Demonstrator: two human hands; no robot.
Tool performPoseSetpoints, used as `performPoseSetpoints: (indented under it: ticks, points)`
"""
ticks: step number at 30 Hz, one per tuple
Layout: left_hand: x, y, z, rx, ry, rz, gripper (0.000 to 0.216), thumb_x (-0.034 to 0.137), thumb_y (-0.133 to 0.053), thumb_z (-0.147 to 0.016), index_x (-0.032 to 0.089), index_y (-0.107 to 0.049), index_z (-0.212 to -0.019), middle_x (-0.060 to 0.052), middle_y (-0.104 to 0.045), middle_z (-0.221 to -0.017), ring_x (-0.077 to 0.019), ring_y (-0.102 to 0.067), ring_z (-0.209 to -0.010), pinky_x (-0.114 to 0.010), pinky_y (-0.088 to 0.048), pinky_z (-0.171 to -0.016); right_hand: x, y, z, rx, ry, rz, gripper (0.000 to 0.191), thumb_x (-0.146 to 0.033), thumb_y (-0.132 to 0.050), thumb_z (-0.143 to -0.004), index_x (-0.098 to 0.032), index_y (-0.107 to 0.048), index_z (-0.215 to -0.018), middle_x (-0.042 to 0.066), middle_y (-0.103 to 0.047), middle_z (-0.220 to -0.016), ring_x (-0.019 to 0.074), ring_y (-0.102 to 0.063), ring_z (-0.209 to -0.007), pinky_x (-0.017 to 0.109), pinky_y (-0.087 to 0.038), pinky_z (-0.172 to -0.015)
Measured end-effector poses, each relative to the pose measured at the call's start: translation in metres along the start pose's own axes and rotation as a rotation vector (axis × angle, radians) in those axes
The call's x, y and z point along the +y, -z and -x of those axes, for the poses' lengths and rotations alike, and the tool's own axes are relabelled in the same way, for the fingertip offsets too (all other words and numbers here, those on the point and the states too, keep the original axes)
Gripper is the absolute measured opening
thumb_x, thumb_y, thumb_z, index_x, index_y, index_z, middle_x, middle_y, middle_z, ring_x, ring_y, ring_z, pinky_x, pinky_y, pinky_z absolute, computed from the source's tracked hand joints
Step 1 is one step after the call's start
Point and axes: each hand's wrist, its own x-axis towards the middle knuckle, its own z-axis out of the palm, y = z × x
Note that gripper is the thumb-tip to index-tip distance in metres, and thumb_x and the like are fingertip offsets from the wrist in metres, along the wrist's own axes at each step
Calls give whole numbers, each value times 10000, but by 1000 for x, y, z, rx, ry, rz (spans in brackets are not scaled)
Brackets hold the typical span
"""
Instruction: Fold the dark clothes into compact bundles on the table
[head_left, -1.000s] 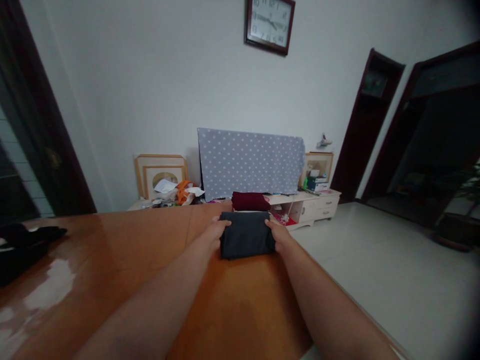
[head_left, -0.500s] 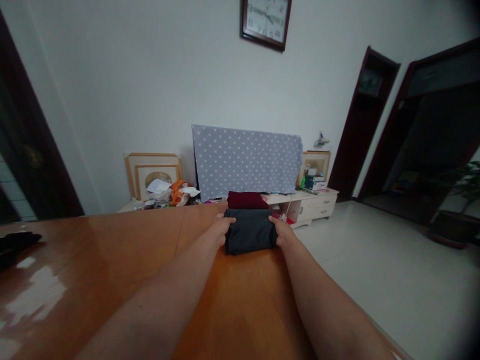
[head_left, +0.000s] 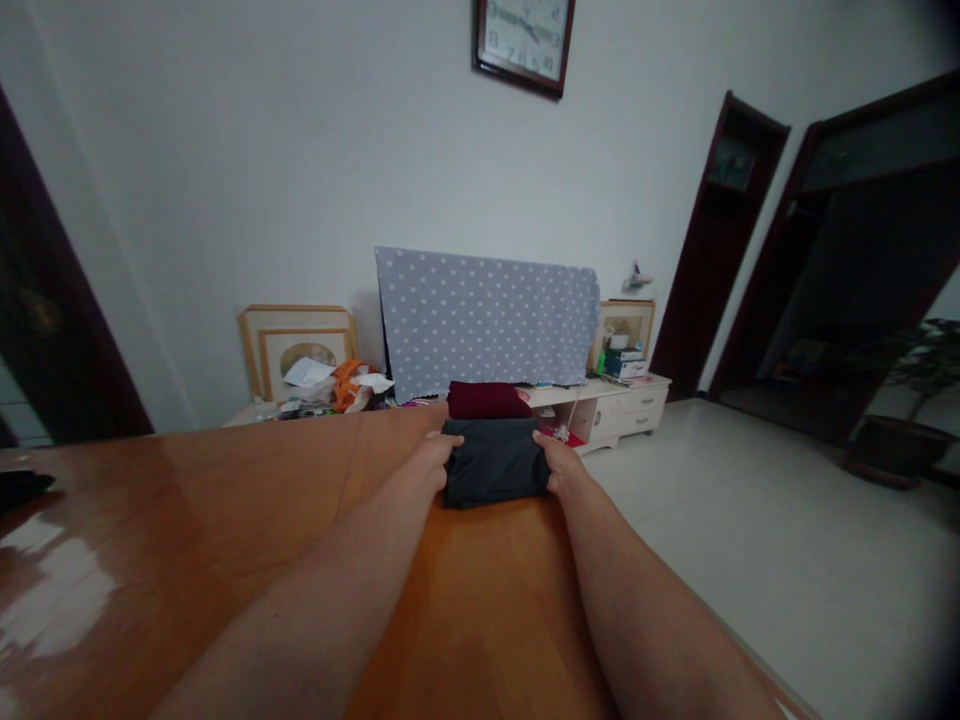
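A dark grey folded garment (head_left: 496, 462) lies on the wooden table (head_left: 480, 600), well out in front of me. My left hand (head_left: 436, 456) grips its left edge, thumb on top and fingers tucked out of sight below. On the opposite edge, my right hand (head_left: 556, 462) holds it the same way. Just behind the grey garment sits a folded dark red cloth (head_left: 487, 400), which neither hand touches. What kind of garment the grey one is, I cannot tell.
A black item (head_left: 22, 488) lies at the table's far left. Past the table stands a low white cabinet (head_left: 634, 410) with a polka-dot cloth (head_left: 487, 325) draped over something on it. Bags and papers (head_left: 337, 385) are heaped to the left. A potted plant (head_left: 896, 440) stands on the floor at right.
The view has turned slightly to the right, so everything sits a little further left. Both hands keep hold of the grey garment, which has hardly moved on the table.
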Motion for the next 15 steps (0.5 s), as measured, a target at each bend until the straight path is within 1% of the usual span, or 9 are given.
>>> performPoseSetpoints:
  ticks: [5,11,15]
  points:
    - [1,1,-2,13,37,1,284,102,-724,-721,192,-612,-966,-46,-704,-754,-231,-695,-640,-413,-587,-668,0,-1,1,7,4,0,166,-268,-667,-828,-163,-674,-956,79,-750,-781,229,-731,-751,434,-596,-787]
    - [5,-1,-3,4,69,11,221,119,-756,-716,184,-636,-891,-50,-692,-722,-239,-698,-662,-412,-586,-671,0,-2,3,6,18,-9,170,-246,-633,-855,-139,-669,-983,97,-750,-784,234,-733,-765,424,-595,-799]
    - [4,-1,-1,-4,73,18,193,108,-735,-736,176,-641,-891,-54,-696,-721,-237,-701,-653,-408,-587,-669,2,-2,2,4,39,-13,174,-239,-633,-855,-136,-674,-990,87,-749,-770,227,-733,-772,407,-596,-803]
